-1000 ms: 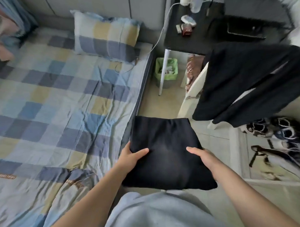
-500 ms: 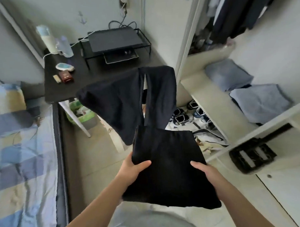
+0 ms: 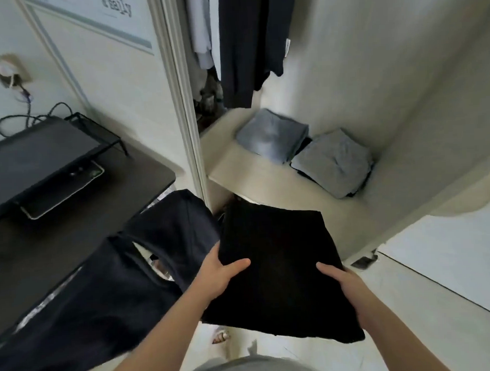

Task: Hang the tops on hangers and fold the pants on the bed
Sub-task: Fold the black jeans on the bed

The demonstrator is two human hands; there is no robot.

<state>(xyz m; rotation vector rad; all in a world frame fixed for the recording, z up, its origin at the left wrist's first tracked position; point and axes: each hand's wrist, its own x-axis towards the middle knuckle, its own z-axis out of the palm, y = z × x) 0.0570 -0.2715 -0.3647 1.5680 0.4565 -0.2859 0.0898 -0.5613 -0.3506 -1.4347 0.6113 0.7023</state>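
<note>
I record the folded black pants (image 3: 280, 267) held flat in the air in front of me, clear of any surface, with their far edge near the front lip of the wardrobe shelf (image 3: 252, 182). My left hand (image 3: 223, 270) grips the left edge of the bundle, thumb laid across the top and fingers hidden beneath. My right hand (image 3: 343, 283) grips the right edge the same way, thumb on top. On the shelf, well back from the pants, lie a blue-grey folded pile (image 3: 272, 137) and, just beside it to the right, a grey folded pile (image 3: 333, 162). Hanging dark clothes (image 3: 250, 46) are suspended above the shelf. To the left, a dark garment (image 3: 103, 287) hangs draped beside my left forearm; I cannot tell what supports it. Behind it stands the black bench (image 3: 146, 175), carrying a black stand (image 3: 40, 153).
</note>
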